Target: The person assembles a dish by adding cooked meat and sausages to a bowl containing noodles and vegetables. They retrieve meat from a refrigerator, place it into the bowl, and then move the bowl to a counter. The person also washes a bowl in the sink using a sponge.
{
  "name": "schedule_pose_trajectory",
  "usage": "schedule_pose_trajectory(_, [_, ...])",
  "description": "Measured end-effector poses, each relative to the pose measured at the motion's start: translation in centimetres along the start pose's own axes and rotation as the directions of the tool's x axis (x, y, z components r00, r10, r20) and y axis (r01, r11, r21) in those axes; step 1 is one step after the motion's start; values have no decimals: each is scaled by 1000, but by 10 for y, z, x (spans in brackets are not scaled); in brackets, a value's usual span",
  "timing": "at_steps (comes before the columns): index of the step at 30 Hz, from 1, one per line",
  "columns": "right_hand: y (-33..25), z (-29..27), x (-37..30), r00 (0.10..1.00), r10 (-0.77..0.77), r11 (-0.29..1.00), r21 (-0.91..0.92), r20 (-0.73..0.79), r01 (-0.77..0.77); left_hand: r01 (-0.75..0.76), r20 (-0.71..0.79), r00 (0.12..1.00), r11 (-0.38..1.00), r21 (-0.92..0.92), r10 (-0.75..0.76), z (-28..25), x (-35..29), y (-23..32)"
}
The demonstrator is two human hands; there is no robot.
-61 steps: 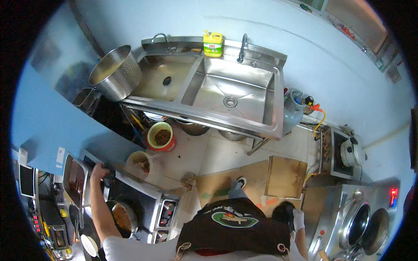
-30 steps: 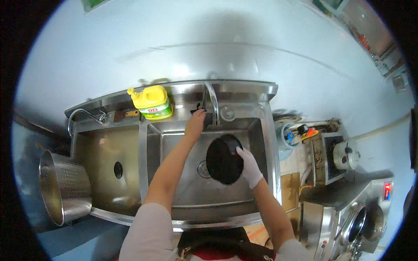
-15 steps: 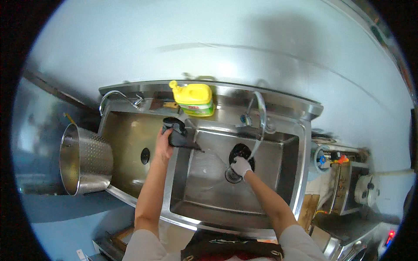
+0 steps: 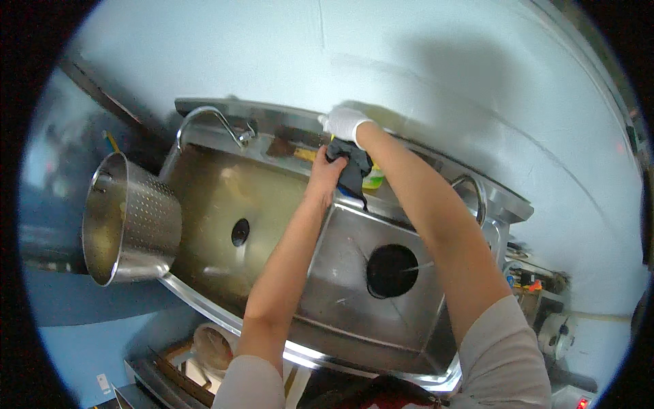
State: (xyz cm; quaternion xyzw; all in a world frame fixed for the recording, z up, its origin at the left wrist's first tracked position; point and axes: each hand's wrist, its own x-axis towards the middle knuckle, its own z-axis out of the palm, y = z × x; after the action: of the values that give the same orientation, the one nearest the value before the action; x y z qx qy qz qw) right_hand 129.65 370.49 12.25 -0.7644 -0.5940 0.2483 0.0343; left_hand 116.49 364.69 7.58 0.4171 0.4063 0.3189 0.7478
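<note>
My left hand [image 4: 328, 170] is closed round a bunched dark grey cloth [image 4: 353, 163], whose pointed end hangs over the divider between the two basins. Just behind it, my right hand [image 4: 346, 125], in a white glove, is closed at the top of a yellow plastic jug [image 4: 373, 178] with a green label. Cloth and forearm cover most of the jug, so the exact grip does not show. A round black thing [image 4: 392, 271] lies in the right basin [image 4: 340, 273], with a thin stream of water reaching it. Its kind is unclear.
Cloudy water stands in the left basin [image 4: 204, 204], with a dark round spot [image 4: 240, 232]. A perforated steel pot [image 4: 146, 221] is at its left. A curved tap [image 4: 211, 116] and a yellow-handled brush [image 4: 304, 155] are at the back; another tap [image 4: 477, 194] is partly behind my right arm.
My right hand has left the black thing in the right basin and risen to the yellow jug. The left hand has carried the cloth back beside it. The view has shifted.
</note>
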Motion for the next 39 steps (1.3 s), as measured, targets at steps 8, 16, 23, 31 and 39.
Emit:
schedule_pose_trajectory(8, [-9,34,-78,540,-82,956,87,-837,280,-104,114,988,994,-36,107,-30,-4,-44])
schedule_pose_trajectory(16, [121,352,-323,886,403,915,114,-229,-386,306,14,944,888,343,-331,-105,-93,-155])
schedule_pose_trajectory(23, [190,393,-322,947,198,977,-132,253,-169,300,122,889,762,574,-441,-88,-154,-254])
schedule_pose_trajectory(31, [165,298,-359,871,490,291,939,17,-183,-420,618,779,644,640,-106,38,-154,-247])
schedule_pose_trajectory(39, [151,242,-387,852,519,150,989,-71,-9,-467,578,816,570,676,-17,87,-155,-260])
